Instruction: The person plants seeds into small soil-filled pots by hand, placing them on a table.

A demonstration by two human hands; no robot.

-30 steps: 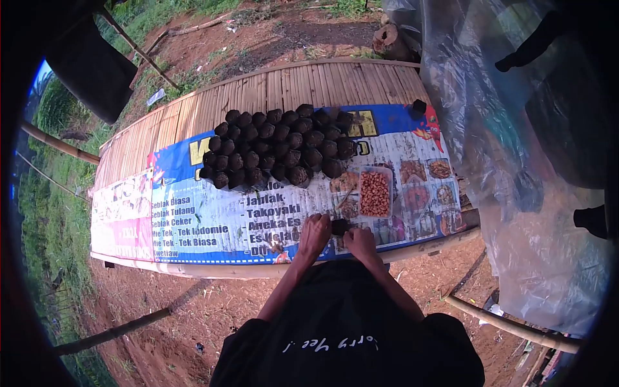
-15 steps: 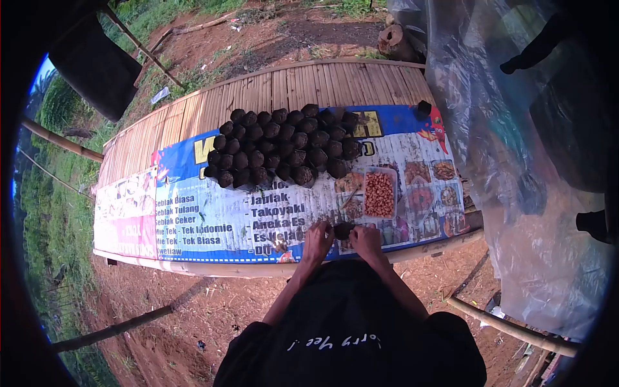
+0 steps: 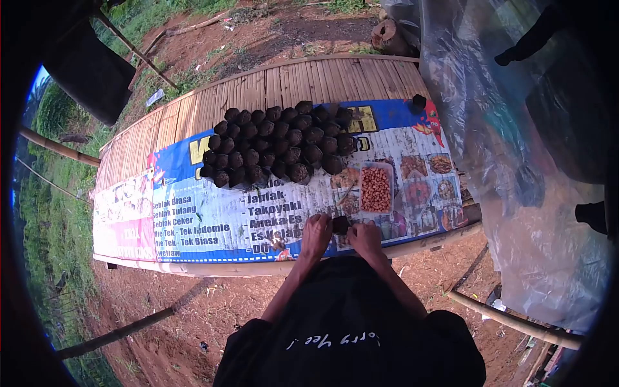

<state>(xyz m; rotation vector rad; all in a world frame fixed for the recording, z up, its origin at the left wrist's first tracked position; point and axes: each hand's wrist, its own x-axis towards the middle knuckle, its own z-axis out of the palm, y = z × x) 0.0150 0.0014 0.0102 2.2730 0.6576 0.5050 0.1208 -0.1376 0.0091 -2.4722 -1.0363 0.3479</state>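
Note:
A small black plastic seedling bag [image 3: 340, 224] sits between my two hands at the near edge of the table. My left hand [image 3: 316, 236] is closed on its left side, with the fingers bent. From the right, my right hand [image 3: 365, 238] pinches its lower edge; the fingertips are partly hidden. Just beyond the hands stands a clear plastic container [image 3: 391, 208] of reddish-brown seeds [image 3: 376, 189]. Further back to the left, several soil-filled black seedling bags [image 3: 280, 148] stand packed together in rows.
A printed menu banner [image 3: 206, 216] covers much of the bamboo-slat table [image 3: 251, 92]. One lone black bag [image 3: 418, 103] is at the far right corner. Clear plastic sheeting [image 3: 477, 161] hangs along the right side. Bamboo poles [image 3: 512, 320] cross near the ground.
The seedling bag between my hands has tilted, so its round soil top no longer shows as it did. My hands have shifted slightly with it. The view has moved a little.

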